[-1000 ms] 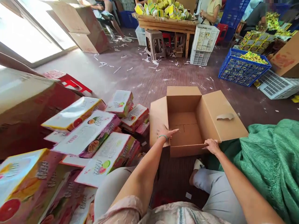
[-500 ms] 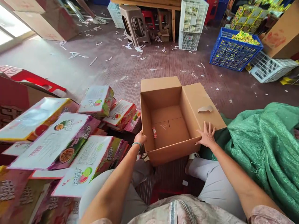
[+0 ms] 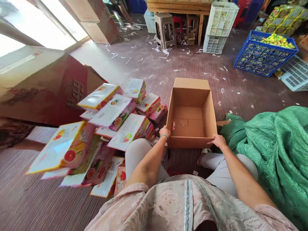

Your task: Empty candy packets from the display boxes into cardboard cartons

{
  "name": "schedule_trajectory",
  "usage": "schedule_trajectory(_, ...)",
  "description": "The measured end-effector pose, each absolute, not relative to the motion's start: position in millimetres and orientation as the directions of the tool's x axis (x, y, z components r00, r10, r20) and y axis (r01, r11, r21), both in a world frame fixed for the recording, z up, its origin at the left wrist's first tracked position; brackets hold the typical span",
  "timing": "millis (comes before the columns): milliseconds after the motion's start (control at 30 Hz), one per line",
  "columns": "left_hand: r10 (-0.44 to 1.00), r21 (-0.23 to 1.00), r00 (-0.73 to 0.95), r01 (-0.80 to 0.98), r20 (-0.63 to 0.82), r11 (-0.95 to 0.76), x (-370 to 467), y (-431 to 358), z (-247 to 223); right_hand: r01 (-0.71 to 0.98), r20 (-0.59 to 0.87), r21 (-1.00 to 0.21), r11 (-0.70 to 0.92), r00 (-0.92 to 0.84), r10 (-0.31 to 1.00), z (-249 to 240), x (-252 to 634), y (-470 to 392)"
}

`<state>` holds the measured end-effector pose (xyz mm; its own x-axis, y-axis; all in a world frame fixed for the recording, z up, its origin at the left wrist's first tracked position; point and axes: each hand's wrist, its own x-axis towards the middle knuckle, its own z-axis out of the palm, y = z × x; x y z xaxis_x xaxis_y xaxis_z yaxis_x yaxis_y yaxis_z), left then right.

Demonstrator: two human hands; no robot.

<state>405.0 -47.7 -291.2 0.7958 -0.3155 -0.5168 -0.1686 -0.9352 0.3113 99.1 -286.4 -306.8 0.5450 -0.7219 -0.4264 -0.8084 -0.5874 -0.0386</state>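
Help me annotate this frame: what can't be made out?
All in the head view:
Underside of the open carton: hidden by its own walls.
Anything inside the green sacking: covered by its cloth.
The red scrap inside the carton: too small to identify.
Fine lettering on the printed boxes: blurred, too small.
Anything on the wooden table: cut off by the upper edge.

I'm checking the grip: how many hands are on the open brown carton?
2. The left hand is at the near left corner of the open brown carton; the right hand is at its near right corner. No others appear hidden.
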Motion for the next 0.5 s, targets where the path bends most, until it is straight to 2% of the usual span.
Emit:
schedule_trajectory(133, -0.26, 0.324, 0.803, -0.089, -0.537, -0.942, 371.3, -24.8, -275.7, -0.805, -0.396, 0.027, -0.592, 0.535, -0.746, -293.7, 90.6, -266.6)
schedule_trajectory(300, -0.186, 0.42, 0.808, 0.082, -0.558, -0.904, 345.1, 2.8, -246.9, -0.691, -0.41, 0.095, -0.717, 0.629, -0.661, -274.2, 88.8, -251.2)
schedule_trajectory(400, -0.227, 0.532, 0.815, 0.115, -0.534, -0.839, 341.9, 10.6, -229.4, -0.677, -0.473, 0.091, -0.731, 0.616, -0.63, -277.7, 90.6, -265.6)
schedule_trajectory(500, -0.366, 0.681, 0.817, 0.045, -0.446, -0.73, 341.5, 28.0, -213.5, -0.672, -0.582, 0.075, -0.736, 0.57, -0.58, -287.4, 88.5, -280.4)
